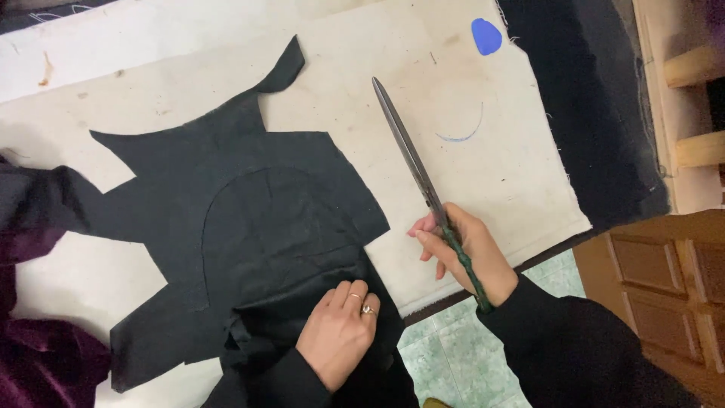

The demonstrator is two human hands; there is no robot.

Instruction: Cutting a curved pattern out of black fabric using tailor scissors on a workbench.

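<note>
A flat blue piece of chalk [486,35] lies near the top of the frame, on a cream cloth [491,166] that covers the surface. Below it, a thin blue curved line [462,136] is drawn on the cloth. A dark purple velvet cloth [38,355] is bunched up at the lower left. At the right stands a brown wooden cabinet [664,279]. Pale green floor tiles [453,347] show at the bottom.

Scissors [411,151] right of fabric [249,227]
</note>
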